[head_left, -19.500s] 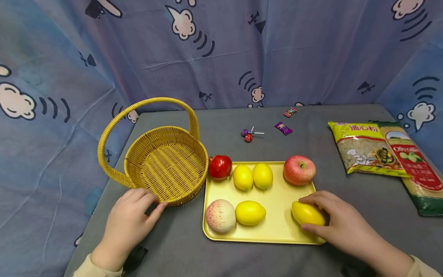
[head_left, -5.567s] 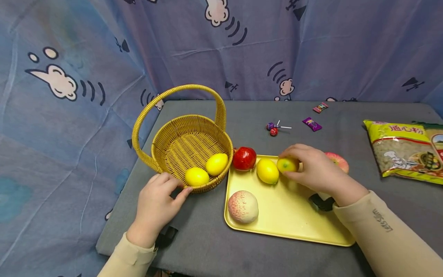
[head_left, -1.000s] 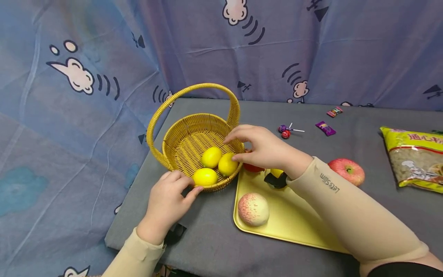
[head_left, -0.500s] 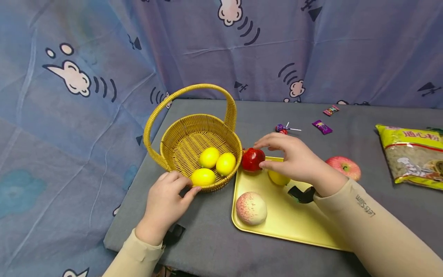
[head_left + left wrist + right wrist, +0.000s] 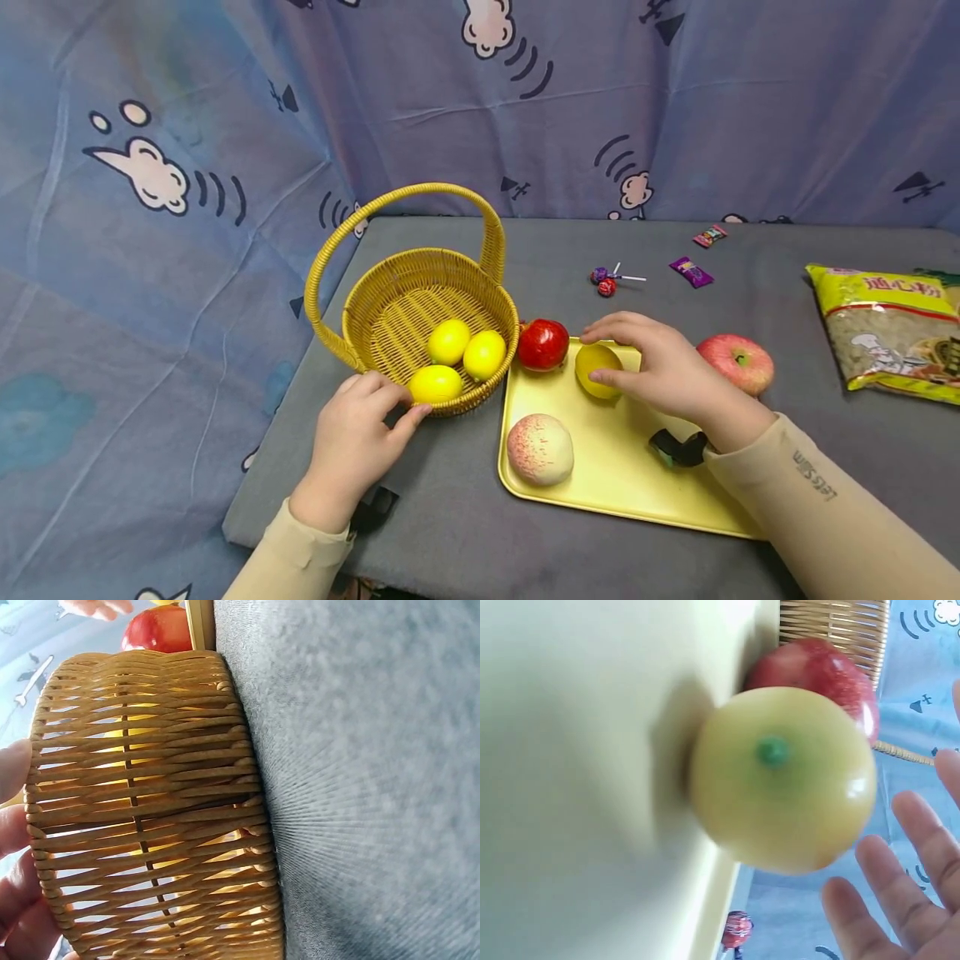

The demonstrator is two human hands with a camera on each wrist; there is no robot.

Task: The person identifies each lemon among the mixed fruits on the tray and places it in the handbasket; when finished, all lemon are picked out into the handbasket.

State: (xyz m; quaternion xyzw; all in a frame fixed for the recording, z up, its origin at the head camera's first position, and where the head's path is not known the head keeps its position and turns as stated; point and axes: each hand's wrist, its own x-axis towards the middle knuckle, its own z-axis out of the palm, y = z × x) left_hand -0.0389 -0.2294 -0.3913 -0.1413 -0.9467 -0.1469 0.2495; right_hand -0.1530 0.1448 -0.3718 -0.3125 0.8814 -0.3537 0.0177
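Observation:
In the head view my left hand (image 5: 360,442) pinches the near rim of a yellow wicker basket (image 5: 397,271), and the left wrist view shows its fingers along that rim (image 5: 34,817). Three lemons (image 5: 448,342) lie inside the basket. My right hand (image 5: 667,367) reaches over the yellow tray (image 5: 615,492) beside a single lemon (image 5: 597,369). Seen from the right wrist, its fingers (image 5: 919,840) are spread and apart from that lemon (image 5: 780,787). A red pomegranate (image 5: 543,345) sits at the tray's far left corner, and a peach (image 5: 540,450) nearer me.
An apple (image 5: 737,364) lies at the tray's right side, partly behind my right wrist. Two lollipops (image 5: 606,287) and two wrapped candies (image 5: 692,272) lie farther back. At the right is a yellow food bag (image 5: 892,333). A patterned curtain (image 5: 420,100) hangs behind the table.
Three lemons have gone from the tray into the basket over these frames. In the last second my right hand let go over the basket and moved right to the remaining lemon. The left stayed.

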